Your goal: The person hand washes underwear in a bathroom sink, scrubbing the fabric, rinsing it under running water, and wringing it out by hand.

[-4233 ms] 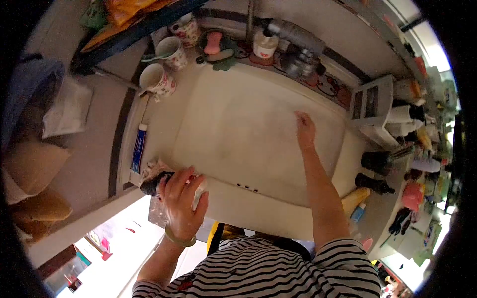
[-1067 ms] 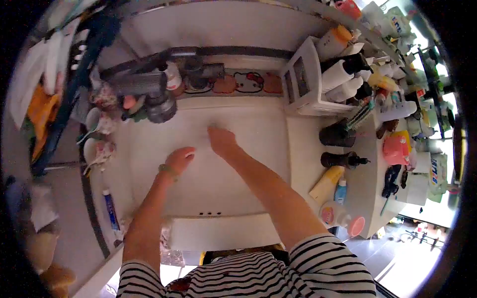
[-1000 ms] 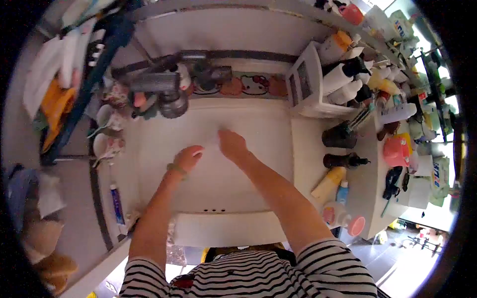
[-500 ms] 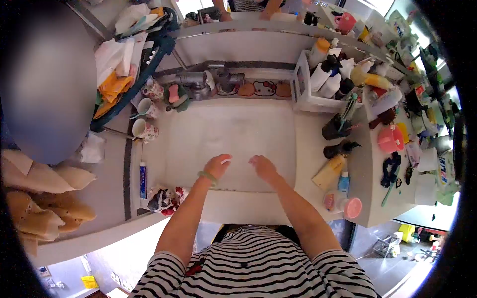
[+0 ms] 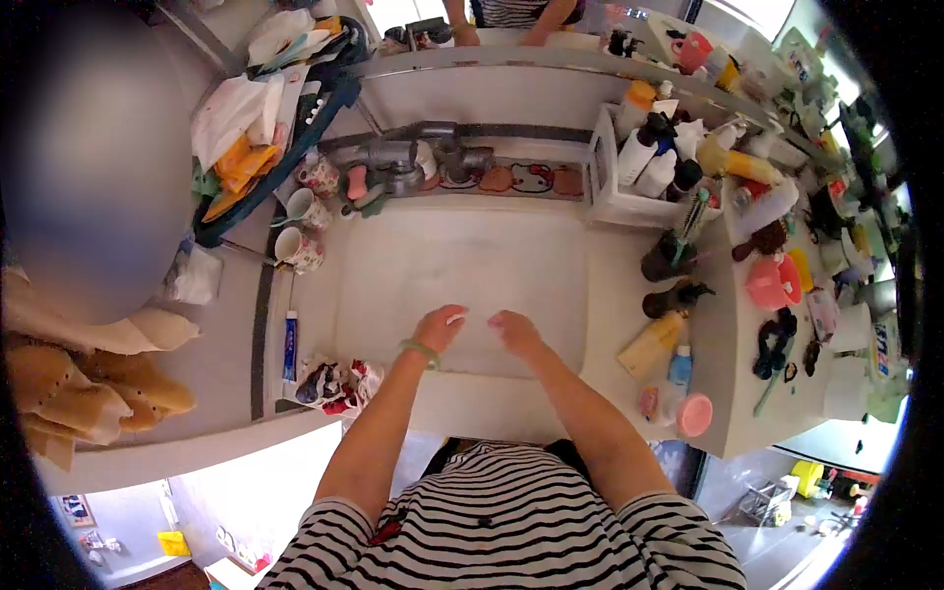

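Over the front part of the pale sink basin (image 5: 462,236), my left hand (image 5: 439,328) is curled closed, with a green bangle (image 5: 421,352) on its wrist. A small pale patch shows at its fingertips; I cannot make out if it is something held. My right hand (image 5: 515,332) faces it across a small gap, fingers bent together and mostly hidden from above. The grey faucet (image 5: 393,155) stands at the back left, near a pink soap bar (image 5: 357,182). A crumpled patterned cloth (image 5: 339,383) lies on the front left rim.
Left of the basin are floral cups (image 5: 299,250) and a blue toothpaste tube (image 5: 290,346). To the right stand a white bottle rack (image 5: 639,205), a dark brush holder (image 5: 667,258), a dark pump bottle (image 5: 674,298), a yellow tube (image 5: 651,344) and a pink-lidded jar (image 5: 694,415).
My hands have come back from the middle of the basin to its front part, side by side. Earlier, my left hand was by the cloth at the front left. The view has shifted.
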### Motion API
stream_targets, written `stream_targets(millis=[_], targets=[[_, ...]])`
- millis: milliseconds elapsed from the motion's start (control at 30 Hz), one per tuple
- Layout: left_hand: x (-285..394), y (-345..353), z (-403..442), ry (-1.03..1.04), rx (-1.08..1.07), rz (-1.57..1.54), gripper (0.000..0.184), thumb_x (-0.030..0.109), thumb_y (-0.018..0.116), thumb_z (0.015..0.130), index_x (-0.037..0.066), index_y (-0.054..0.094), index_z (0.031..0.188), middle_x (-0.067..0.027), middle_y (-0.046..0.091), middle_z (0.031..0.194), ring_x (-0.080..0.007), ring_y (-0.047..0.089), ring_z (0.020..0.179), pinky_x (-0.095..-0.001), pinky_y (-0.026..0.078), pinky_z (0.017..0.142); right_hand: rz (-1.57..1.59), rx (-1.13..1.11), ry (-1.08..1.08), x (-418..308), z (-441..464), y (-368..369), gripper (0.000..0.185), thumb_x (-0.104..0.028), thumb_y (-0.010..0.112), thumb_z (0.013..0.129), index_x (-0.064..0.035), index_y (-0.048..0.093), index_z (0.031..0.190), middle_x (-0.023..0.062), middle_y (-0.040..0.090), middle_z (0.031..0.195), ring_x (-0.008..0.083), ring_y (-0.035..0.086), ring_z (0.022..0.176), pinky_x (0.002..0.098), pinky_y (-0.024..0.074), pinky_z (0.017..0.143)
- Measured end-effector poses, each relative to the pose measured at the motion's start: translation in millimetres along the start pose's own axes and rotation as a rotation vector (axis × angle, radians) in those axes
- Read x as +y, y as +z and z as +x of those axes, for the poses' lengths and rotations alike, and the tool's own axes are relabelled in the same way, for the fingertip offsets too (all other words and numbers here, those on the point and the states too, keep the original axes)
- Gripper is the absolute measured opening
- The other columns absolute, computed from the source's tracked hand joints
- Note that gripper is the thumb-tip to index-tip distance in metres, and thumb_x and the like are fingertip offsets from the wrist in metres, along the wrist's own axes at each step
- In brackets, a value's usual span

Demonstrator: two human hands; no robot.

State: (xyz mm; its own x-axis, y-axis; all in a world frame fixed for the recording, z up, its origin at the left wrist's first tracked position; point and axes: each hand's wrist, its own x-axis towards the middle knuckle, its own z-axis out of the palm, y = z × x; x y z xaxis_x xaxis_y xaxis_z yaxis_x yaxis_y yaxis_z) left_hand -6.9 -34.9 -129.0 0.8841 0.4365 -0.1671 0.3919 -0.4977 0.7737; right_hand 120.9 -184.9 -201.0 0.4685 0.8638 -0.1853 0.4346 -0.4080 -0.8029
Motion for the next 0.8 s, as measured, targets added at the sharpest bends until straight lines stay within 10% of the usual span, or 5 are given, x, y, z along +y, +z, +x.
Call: stream_targets(millis=[267,800], targets=[[13,0,-3,-0.249,-0.072,-0.113,0.024,0.017,0.054,0.081,0.009,0.058,0.103,-0.0097,0.060,0.103,-0.0238,0.056,0.097,-0.0317,0.043,0.084,0.182,0.048,-0.027,3,-7,4,0.023,-0.003,0.046,0.071,-0.0065,0.062,0.087,0.0110,0.063,0.089,0.0253,0.059,0.086,0.0325,0.0449,0.077],[-19,0,5,-0.056,0.037,-0.092,0.022,0.016,0.054,0.081,0.008,0.059,0.101,-0.0105,0.061,0.100,-0.0260,0.057,0.094,-0.0320,0.045,0.082,0.101,-0.078,-0.030,-3,9,5,0.019,-0.015,0.053,0.076,-0.0045,0.063,0.088,0.0096,0.062,0.090,0.0216,0.059,0.086,0.0308,0.0452,0.076]])
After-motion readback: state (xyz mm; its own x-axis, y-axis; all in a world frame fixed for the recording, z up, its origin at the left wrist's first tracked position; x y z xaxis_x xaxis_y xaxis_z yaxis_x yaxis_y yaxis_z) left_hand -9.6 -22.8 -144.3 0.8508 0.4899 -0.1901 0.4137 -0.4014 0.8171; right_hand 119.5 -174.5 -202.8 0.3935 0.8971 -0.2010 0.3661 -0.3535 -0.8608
